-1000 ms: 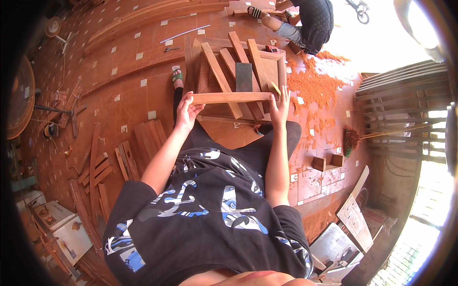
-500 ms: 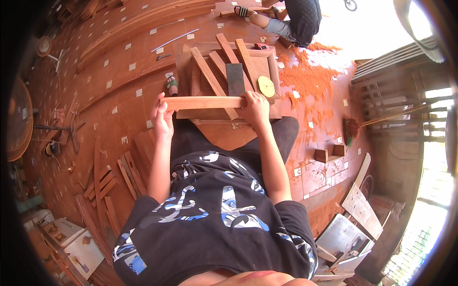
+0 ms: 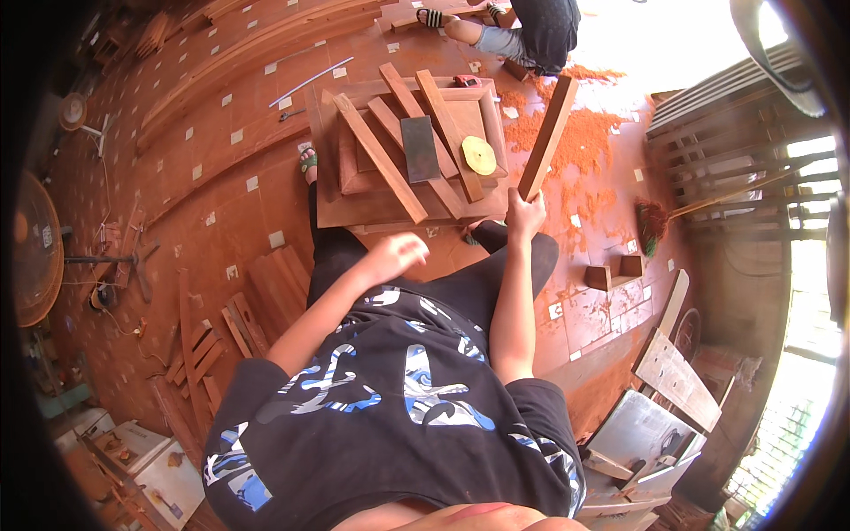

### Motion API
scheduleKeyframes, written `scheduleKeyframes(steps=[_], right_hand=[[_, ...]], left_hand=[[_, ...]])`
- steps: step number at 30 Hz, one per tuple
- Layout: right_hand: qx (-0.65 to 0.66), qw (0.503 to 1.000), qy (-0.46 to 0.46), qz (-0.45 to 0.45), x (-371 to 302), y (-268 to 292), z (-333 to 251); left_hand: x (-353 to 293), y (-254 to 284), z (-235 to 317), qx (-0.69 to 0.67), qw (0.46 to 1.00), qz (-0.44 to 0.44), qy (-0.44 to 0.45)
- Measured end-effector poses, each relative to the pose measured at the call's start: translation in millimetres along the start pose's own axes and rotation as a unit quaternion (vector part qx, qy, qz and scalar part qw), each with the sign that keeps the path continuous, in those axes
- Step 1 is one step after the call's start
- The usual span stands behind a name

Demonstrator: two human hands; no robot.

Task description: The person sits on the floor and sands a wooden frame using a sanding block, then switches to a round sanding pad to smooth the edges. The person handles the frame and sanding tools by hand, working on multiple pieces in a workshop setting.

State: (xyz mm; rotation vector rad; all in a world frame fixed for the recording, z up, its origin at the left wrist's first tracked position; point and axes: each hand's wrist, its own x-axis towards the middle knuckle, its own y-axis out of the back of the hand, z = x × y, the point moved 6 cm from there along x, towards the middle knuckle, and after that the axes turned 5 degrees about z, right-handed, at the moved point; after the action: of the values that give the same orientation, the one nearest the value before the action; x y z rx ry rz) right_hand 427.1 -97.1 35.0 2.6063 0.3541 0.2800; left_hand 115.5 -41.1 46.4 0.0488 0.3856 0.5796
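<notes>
Right hand grips the lower end of a long reddish-brown wooden slat, raised on a slant above the square wooden frame on the tiled floor; left hand hovers empty, fingers loosely curled. One-handed end grip — the slat may tip and strike the yellow disc.

Workshop floor of reddish-brown tiles with small white square insets. Orange sawdust spread thick at upper right, bright daylight washing in there. Long timber planks lie along the far edge. Loose wood offcuts scattered on the floor at left. Standing fan upper left; round fan at far left edge. Wooden slatted railing on the right, a broom leaning near it. Cardboard boxes lower left, flat boards lower right.
</notes>
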Motion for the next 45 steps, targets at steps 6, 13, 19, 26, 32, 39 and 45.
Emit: scheduleKeyframes(steps=[6,13,19,26,32,39,45], right_hand=[[0.124,0.938,-0.275,-0.173,0.5,-32.7,72.3],[0.063,0.898,-0.344,-0.267,-2.6,-21.0,68.1],[0.08,0.914,-0.336,-0.214,8.3,20.2,53.6],[0.005,0.871,-0.362,-0.333,-1.4,37.6,56.6],[0.036,0.911,-0.31,-0.27,-9.2,43.2,51.4],[0.083,0.881,-0.354,-0.303,-16.2,38.6,69.6],[-0.091,0.9,-0.292,-0.31,-23.5,26.7,51.9]], left_hand=[[2.6,-37.7,-15.0,0.307,0.899,-0.255,0.181],[32.1,-33.4,-69.5,0.237,0.926,-0.237,0.176],[49.6,-26.3,-123.2,0.154,0.931,-0.196,0.266],[71.0,-41.2,-148.9,0.28,0.892,-0.226,0.273],[76.5,-36.0,-164.7,0.401,0.87,-0.223,0.178],[76.9,-35.4,-164.4,0.41,0.86,-0.223,0.205],[78.5,-21.5,-178.1,0.371,0.873,-0.197,0.248]])
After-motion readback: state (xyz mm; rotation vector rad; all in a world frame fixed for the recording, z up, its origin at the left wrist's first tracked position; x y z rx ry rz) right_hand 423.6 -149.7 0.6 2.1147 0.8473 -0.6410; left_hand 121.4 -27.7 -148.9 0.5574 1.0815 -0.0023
